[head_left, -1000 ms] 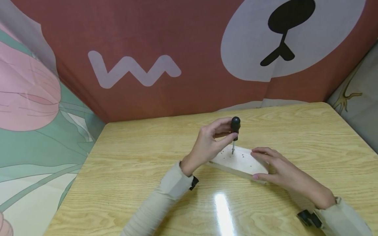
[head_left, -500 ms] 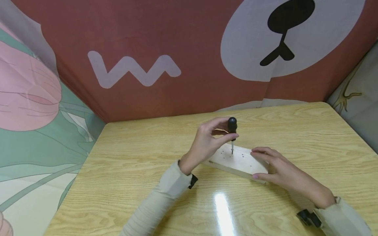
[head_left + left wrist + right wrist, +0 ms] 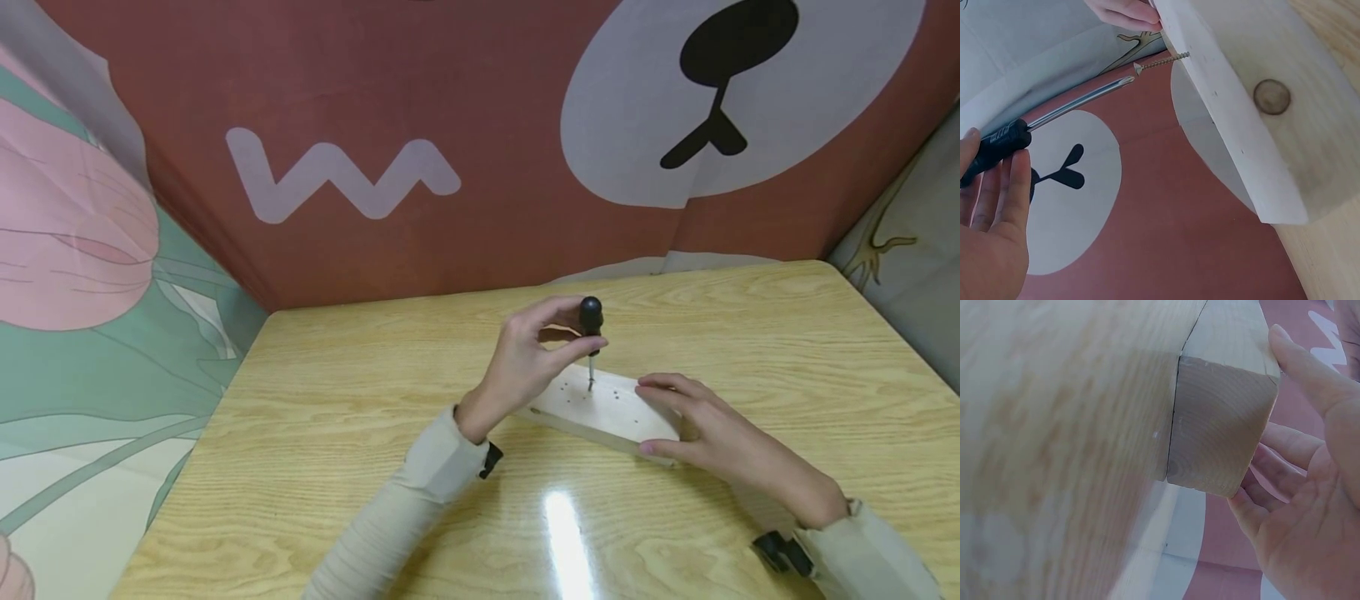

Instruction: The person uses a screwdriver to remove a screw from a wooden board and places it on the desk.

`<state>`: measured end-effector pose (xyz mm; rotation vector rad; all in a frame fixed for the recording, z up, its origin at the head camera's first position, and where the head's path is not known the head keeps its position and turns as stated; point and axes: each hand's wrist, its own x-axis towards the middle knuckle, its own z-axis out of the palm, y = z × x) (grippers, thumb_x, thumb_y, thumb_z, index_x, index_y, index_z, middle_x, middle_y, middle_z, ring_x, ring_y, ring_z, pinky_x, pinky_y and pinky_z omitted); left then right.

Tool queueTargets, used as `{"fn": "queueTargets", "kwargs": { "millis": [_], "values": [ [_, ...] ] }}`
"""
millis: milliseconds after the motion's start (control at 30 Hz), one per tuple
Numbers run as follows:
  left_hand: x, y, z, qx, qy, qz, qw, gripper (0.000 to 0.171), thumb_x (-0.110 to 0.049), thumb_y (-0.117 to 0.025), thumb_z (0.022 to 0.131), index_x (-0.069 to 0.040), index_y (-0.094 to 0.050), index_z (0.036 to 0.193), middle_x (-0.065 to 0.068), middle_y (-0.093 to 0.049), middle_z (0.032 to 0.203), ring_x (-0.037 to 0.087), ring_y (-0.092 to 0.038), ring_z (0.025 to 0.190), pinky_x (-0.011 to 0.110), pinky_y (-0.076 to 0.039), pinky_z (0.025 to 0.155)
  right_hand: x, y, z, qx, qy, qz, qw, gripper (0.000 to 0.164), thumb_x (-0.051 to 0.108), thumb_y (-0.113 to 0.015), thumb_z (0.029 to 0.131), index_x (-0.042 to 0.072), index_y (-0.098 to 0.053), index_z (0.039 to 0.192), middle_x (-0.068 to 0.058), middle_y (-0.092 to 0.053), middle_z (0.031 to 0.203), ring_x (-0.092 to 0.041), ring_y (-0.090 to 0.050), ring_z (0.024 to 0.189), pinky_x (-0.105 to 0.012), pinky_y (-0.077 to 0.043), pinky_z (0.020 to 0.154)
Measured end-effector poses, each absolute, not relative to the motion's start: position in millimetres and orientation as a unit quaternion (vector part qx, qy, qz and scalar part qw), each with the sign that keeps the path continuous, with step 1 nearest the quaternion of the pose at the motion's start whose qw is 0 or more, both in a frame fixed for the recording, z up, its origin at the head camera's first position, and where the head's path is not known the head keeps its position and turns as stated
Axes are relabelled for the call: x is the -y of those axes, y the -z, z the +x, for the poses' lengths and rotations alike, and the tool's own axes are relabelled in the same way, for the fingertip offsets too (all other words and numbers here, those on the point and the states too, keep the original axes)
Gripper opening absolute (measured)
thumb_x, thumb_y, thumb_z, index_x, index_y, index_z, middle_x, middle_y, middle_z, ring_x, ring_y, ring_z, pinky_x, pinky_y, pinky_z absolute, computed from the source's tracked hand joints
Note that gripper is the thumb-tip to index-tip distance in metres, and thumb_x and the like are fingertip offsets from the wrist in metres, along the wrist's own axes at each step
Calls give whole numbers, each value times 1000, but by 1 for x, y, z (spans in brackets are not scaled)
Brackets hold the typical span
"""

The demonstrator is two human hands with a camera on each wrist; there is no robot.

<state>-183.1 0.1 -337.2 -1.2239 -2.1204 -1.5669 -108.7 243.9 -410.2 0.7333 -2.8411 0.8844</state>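
My left hand (image 3: pixel 521 367) pinches the black handle of a Phillips screwdriver (image 3: pixel 591 315) between thumb and fingers, its shaft pointing down. In the left wrist view the screwdriver's tip lies right by the head of a screw (image 3: pixel 1161 62), with a slight gap or offset visible. That screw stands upright, partly sunk in a pale wooden block (image 3: pixel 622 417) lying on the table. Several small holes dot the block's top, and a round knot marks its side. Thumb and fingers of my right hand (image 3: pixel 708 429) grip the block's right end from opposite sides.
The wood-grain table (image 3: pixel 360 433) extends around the block, with a bright light reflection near its front. Behind it hangs a red-brown cloth (image 3: pixel 420 250) with a cartoon face. A floral cloth (image 3: pixel 75 333) borders the left side.
The screwdriver's handle has shifted slightly left and stands more upright, the left hand moving a little with it. The right hand and the block stay in place.
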Motion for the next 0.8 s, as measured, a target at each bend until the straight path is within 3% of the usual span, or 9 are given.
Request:
{"fn": "queueTargets", "kwargs": {
  "millis": [500, 800],
  "values": [
    [15, 338, -186, 727, 547, -391, 141, 31, -3, -78, 83, 2, -67, 112, 15, -75, 91, 21, -73, 79, 23, -61, 74, -243, 404, -111, 933, -281, 225, 12, 70, 40, -78, 84, -3, -57, 135, -23, -54, 138, -45, -51, 126, -64, -47, 96],
    [28, 341, -188, 728, 558, -370, 152, 33, -1, -78, 83, 2, -67, 114, 17, -74, 94, 25, -74, 84, 24, -62, 78, -237, 394, -115, 927, -300, 223, 28, 62, 35, -77, 86, 1, -58, 134, -20, -59, 134, -42, -57, 122, -60, -51, 95]
  ]
}}
